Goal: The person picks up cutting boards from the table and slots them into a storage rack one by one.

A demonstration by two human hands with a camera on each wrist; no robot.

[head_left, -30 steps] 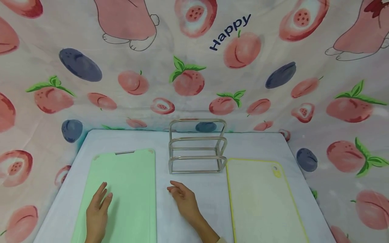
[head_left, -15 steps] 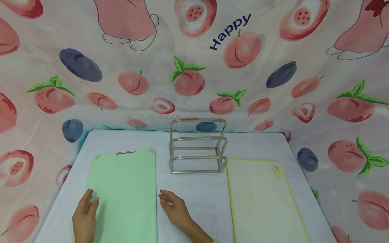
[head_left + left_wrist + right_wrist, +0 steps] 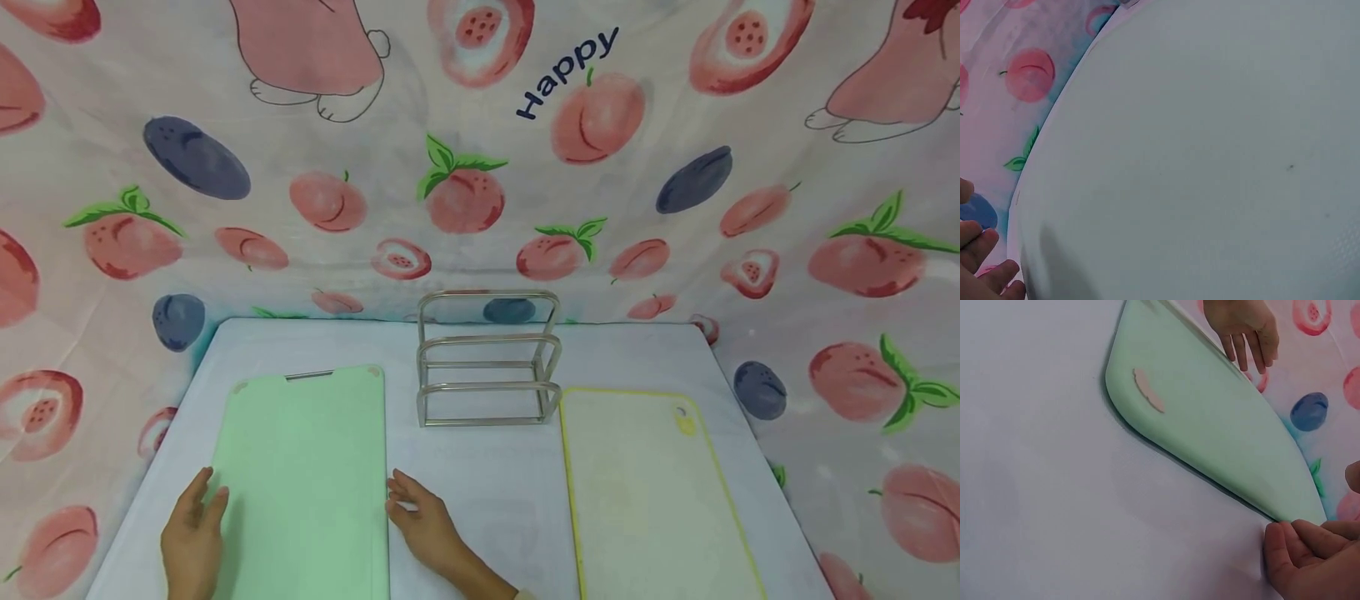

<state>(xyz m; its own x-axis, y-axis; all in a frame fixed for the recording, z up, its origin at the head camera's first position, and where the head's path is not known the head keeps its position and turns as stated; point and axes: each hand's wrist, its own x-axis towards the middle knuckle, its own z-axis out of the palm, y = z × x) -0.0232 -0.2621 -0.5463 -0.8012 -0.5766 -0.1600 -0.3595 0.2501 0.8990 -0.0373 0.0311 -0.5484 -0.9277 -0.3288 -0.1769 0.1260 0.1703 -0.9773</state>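
Note:
A light green cutting board (image 3: 303,467) lies flat on the white-covered table, its slotted handle end facing away. At its left edge is my left hand (image 3: 191,537), thumb apart from the extended fingers. My right hand (image 3: 427,512) is at the opposite long edge, fingers loosely bent and pointing toward the board. In the right wrist view, the right fingertips (image 3: 1279,534) are right at the board's rim, and the left hand (image 3: 1244,328) hangs over the far side. The board (image 3: 1179,150) fills most of the left wrist view, with some left fingers (image 3: 991,269) at the lower left corner.
A metal wire rack (image 3: 487,387) with upright loops stands at the back middle of the table. To the right lies a whitish cutting board (image 3: 652,492) with a yellow rim. A peach-print cloth (image 3: 480,108) encloses the back and sides.
My left hand has moved left and toward me, from over the green board to its left edge. My right hand has shifted left to the board's right edge. The board has stayed put.

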